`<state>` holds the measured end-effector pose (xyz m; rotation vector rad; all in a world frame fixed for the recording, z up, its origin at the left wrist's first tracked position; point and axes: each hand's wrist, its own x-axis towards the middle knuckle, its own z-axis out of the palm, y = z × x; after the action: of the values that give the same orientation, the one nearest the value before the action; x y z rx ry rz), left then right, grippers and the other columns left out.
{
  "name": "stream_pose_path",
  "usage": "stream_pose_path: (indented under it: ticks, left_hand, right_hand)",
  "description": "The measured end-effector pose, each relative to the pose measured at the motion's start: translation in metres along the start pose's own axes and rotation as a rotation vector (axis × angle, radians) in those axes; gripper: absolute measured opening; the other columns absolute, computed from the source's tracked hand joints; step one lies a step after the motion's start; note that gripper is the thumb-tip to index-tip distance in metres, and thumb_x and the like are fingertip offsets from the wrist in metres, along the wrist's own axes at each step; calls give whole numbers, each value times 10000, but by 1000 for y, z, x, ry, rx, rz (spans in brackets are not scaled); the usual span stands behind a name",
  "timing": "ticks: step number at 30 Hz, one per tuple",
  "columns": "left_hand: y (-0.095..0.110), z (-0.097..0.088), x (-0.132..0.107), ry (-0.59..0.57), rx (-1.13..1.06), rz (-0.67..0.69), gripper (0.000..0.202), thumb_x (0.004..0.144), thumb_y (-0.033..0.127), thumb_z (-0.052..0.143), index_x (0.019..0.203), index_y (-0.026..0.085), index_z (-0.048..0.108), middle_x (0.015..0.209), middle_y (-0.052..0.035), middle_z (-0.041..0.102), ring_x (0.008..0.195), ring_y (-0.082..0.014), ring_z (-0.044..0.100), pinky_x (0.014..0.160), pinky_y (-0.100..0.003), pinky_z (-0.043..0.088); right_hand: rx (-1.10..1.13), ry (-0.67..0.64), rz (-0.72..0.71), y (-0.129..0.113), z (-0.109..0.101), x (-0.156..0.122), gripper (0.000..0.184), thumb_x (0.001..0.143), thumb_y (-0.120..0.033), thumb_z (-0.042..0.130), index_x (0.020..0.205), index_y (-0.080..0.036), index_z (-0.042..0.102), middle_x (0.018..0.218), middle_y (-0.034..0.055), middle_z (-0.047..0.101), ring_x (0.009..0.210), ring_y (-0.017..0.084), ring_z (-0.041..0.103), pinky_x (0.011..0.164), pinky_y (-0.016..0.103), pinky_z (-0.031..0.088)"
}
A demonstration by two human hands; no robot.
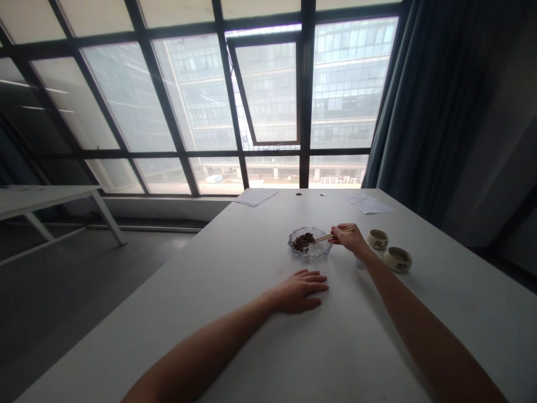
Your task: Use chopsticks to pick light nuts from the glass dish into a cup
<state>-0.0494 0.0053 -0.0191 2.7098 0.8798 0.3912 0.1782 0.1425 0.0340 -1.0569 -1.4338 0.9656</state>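
My right hand (347, 237) is closed around a pair of wooden chopsticks (331, 235), whose tips reach into a clear glass dish (309, 244) holding a dark pile of small pieces (302, 240). My left hand (298, 291) lies flat on the white table (235, 280), fingers stretched out, a little in front of the dish and holding nothing. Two small cream cups stand just right of my right hand, the nearer cup (397, 259) and the farther cup (378, 239).
Sheets of paper (255, 197) lie at the table's far edge, more paper (371, 204) at the far right. Behind is a large window wall, a dark curtain (419, 112) at right, and another white table (46, 198) at left.
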Motion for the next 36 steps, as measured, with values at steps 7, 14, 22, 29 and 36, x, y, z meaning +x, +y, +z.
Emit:
stream_pose_path:
  ticks: [7,14,22,29,36]
  left_hand:
    - [0,1,3,-2,-4,-3,524,1000,452,580,1507,342,501,1597,-14,457,1508,-277,371,1264,-468,237]
    - [3,-2,3,-3,-7,-11,522,997,440,583,1504,345,505,1599,-14,453,1508,-282,371,1263,-470,238]
    - [1,-1,1,-9,-5,-10,526,1001,440,581,1511,346,493,1600,-14,452,1510,-279,366,1264,-471,232]
    - [2,-1,3,-7,-5,-4,524,1001,447,578,1509,347,496,1599,-14,454,1502,-281,378,1264,-471,233]
    - [4,-3,4,-6,-6,-2,520,1006,450,571,1510,344,497,1599,-14,453,1503,-278,377,1264,-468,237]
  right_hand:
    - [7,44,6,2,-5,2,455,744,-582,788,626,-160,667,644,107,734,551,239,740,525,292,641]
    - [-35,70,-41,-2,-5,-1,493,754,-631,772,628,-165,673,668,126,748,573,255,751,517,295,641]
    - [-86,91,-68,-5,-4,-1,449,771,-571,770,625,-156,680,675,129,748,552,247,745,498,290,632]
    - [-60,30,-88,2,-4,1,494,716,-646,774,645,-170,660,622,100,725,573,264,752,501,294,624]
    - [-102,24,-83,5,-3,1,574,745,-734,701,636,-173,648,611,95,712,533,247,728,468,288,594]
